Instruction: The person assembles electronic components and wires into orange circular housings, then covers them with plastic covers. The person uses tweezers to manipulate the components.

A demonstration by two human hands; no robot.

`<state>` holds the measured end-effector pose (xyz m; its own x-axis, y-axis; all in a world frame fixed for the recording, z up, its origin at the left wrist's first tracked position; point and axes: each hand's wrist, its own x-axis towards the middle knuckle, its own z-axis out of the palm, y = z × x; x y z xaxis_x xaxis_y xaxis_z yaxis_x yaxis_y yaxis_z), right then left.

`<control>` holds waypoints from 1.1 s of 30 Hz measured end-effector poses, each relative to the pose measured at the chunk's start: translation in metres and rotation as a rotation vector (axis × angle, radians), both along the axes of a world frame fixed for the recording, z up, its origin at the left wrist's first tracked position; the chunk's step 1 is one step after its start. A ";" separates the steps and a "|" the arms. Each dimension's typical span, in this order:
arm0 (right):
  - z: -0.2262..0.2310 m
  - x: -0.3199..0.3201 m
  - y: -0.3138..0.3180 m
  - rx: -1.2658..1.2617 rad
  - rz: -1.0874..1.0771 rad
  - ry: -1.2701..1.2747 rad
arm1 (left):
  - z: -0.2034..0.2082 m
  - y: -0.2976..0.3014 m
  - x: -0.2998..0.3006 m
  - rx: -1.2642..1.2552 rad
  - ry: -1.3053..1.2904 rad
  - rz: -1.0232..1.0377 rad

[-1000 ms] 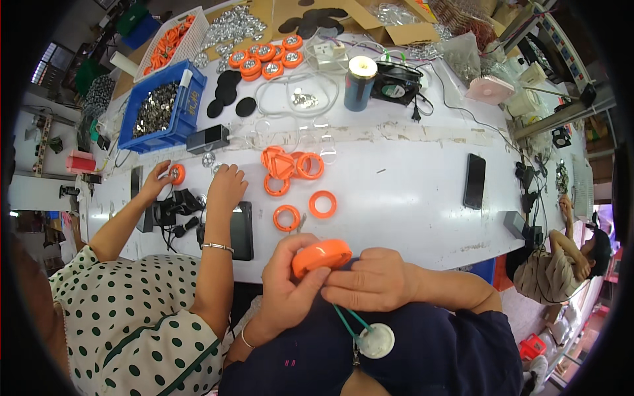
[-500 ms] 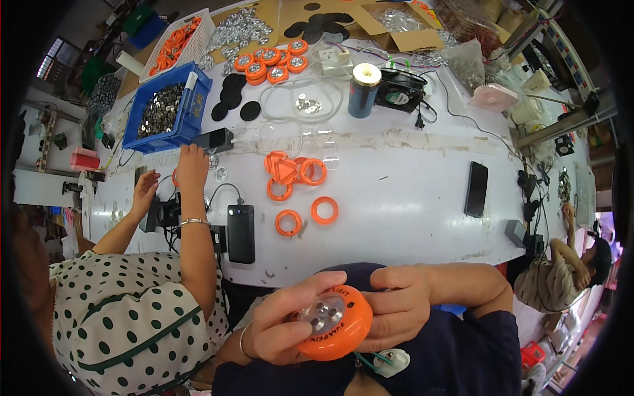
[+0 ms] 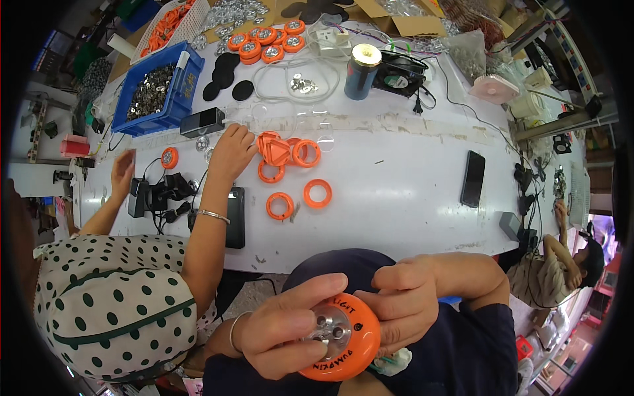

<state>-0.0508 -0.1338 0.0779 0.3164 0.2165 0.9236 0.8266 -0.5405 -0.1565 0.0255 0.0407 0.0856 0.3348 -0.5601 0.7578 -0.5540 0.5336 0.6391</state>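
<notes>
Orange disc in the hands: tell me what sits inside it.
A silvery metal insert sits in the orange disc, pressed by the left hand; the right hand covers its right edge.

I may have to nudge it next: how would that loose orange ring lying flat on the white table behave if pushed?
The orange ring looks like thin rigid plastic, so probably light and stiff. Lying flat on the smooth white table, it would likely slide rather than roll. Its open middle probably makes it easy to hook with a fingertip.

Orange rings [image 3: 290, 173] lie mid-frame on the white counter [image 3: 396, 191], a black phone [image 3: 473, 179] to their right, a blue bin [image 3: 156, 99] upper left.
</notes>
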 end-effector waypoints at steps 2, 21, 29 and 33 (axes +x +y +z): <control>-0.001 -0.003 -0.001 -0.008 0.022 0.028 | -0.002 -0.008 -0.002 -0.009 -0.105 0.109; 0.009 0.018 0.014 0.011 0.070 -0.015 | -0.015 0.007 -0.014 -0.116 -0.053 0.329; 0.015 0.040 0.029 -0.092 0.174 -0.036 | -0.012 0.030 -0.014 -0.175 -0.079 0.409; 0.022 0.052 0.038 -0.124 0.211 -0.036 | -0.002 0.040 0.004 -0.134 -0.029 0.408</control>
<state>0.0013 -0.0959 0.1002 0.2193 0.3869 0.8957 0.9270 -0.3688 -0.0677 0.0293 0.0810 0.0841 0.4857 -0.2821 0.8273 -0.7539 0.3438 0.5598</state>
